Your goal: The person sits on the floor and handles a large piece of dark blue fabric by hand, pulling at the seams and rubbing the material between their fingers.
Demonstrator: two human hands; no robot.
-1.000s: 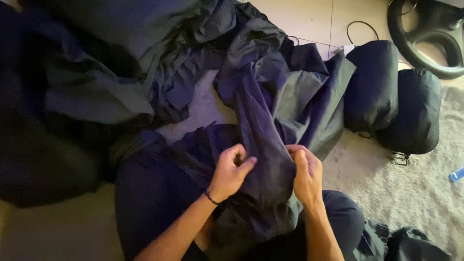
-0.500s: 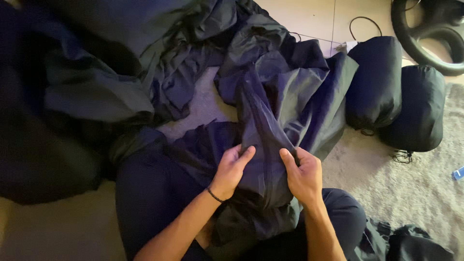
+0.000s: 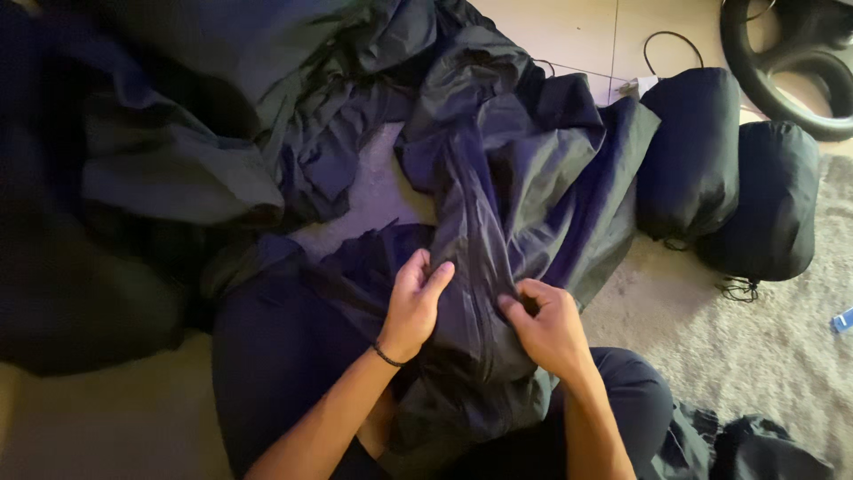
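A large crumpled sheet of dark blue-grey fabric [image 3: 524, 187] spreads over the floor and across my lap. My left hand [image 3: 413, 302], with a thin black band at the wrist, presses on a bunched ridge of this fabric, fingers curled over it. My right hand [image 3: 551, 324] pinches the same ridge just to the right, thumb and fingers closed on a fold. The two hands sit close together above my knees. More of the fabric lies heaped at the upper left [image 3: 178, 160].
Two stuffed dark cylindrical bags [image 3: 689, 151] [image 3: 773, 200] lie at the right on grey carpet [image 3: 755, 356]. A black ring-shaped object [image 3: 782, 53] and a thin cable [image 3: 662, 40] rest on the tiled floor at top right. Another dark cloth bundle [image 3: 755, 449] sits at the bottom right.
Both hands have slid down the fabric ridge toward my lap and drawn the cloth closer. The right hand has gone from an upright grasp to a low pinch.
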